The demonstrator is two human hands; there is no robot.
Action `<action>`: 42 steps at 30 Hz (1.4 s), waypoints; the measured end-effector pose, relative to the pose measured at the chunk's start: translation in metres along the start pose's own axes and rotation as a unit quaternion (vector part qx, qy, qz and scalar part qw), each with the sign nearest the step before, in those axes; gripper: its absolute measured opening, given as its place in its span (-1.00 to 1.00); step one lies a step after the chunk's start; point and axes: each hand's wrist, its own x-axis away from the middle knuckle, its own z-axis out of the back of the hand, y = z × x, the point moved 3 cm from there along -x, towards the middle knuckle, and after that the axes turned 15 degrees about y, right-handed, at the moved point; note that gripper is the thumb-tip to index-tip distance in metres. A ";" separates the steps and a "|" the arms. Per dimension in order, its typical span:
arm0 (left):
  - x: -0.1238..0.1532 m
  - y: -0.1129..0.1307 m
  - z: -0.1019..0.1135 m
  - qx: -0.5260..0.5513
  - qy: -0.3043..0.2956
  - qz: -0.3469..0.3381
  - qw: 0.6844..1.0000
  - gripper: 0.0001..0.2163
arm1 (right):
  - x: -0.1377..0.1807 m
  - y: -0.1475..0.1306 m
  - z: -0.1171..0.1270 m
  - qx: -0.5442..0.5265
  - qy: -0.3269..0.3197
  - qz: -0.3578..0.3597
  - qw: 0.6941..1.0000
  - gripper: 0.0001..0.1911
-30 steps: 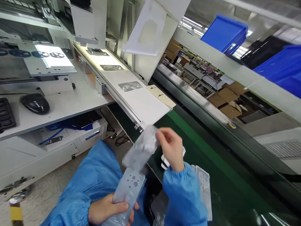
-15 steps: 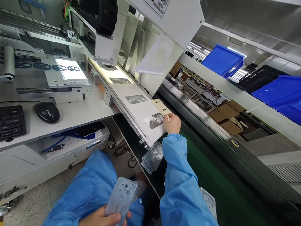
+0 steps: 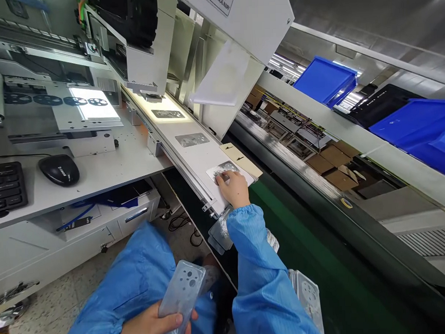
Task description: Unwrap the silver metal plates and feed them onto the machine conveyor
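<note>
My left hand [image 3: 158, 321] is wrapped around a translucent phone case [image 3: 183, 287] with round camera holes, low in the head view. My right hand [image 3: 235, 187] reaches over the near end of the white conveyor belt [image 3: 193, 159]. Its bent thumb and fingers rest on a speckled phone case [image 3: 212, 173] lying flat there, and they hide its lower part. Farther up the belt lie another speckled case [image 3: 192, 140] and one under the bright light [image 3: 167, 114]. More cases [image 3: 220, 235] lie just below the belt's end, partly behind my right sleeve.
A cream strip [image 3: 240, 159] with black marks runs along the belt's right edge. Clear cases [image 3: 310, 298] lie on the green surface [image 3: 343, 289] at right. A mouse [image 3: 59, 170] and keyboard [image 3: 6, 186] are at left. The white machine housing [image 3: 246, 25] overhangs the belt.
My right hand has moved left from the belt's right edge onto the nearest speckled case. My left hand keeps its hold on the translucent case. The view has shifted slightly.
</note>
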 end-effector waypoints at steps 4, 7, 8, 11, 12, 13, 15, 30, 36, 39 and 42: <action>-0.004 -0.007 0.003 0.007 0.025 0.017 1.000 -0.61 | 0.001 -0.002 0.002 0.009 -0.010 -0.003 1.000 -0.67; -0.006 -0.009 0.003 0.018 0.035 0.022 0.999 -0.54 | -0.001 -0.002 0.001 0.002 -0.024 -0.008 1.000 -0.68; -0.006 -0.009 0.003 0.021 0.033 0.023 0.999 -0.53 | -0.002 -0.002 0.001 0.000 -0.027 -0.011 1.000 -0.68; -0.007 -0.009 0.002 0.035 0.030 0.022 0.999 -0.55 | -0.004 -0.002 0.007 -0.023 -0.025 -0.011 0.999 -0.64; -0.007 -0.007 0.001 0.042 0.028 0.023 0.998 -0.56 | -0.001 -0.003 0.013 -0.042 -0.019 -0.005 0.999 -0.62; -0.007 -0.005 -0.001 0.051 0.026 0.022 0.998 -0.57 | 0.003 -0.005 0.021 -0.068 -0.011 0.004 0.998 -0.61; -0.005 0.003 -0.007 0.068 0.018 0.023 0.997 -0.60 | 0.022 -0.011 0.042 -0.139 -0.010 0.026 0.990 -0.62; 0.013 0.043 -0.049 0.057 -0.032 0.112 0.992 -0.60 | 0.138 0.021 0.081 -0.227 -0.272 0.051 0.934 -0.79; 0.009 0.005 -0.029 0.021 0.021 0.147 0.989 -0.55 | 0.085 0.106 0.040 0.009 -0.211 -0.072 0.975 -0.80; 0.006 0.003 -0.023 0.031 0.056 0.147 0.987 -0.41 | 0.064 0.123 0.023 0.061 -0.202 -0.102 0.972 -0.85; 0.002 0.007 -0.025 0.024 0.075 0.124 0.989 -0.45 | 0.071 0.112 0.031 0.080 -0.170 -0.104 0.977 -0.82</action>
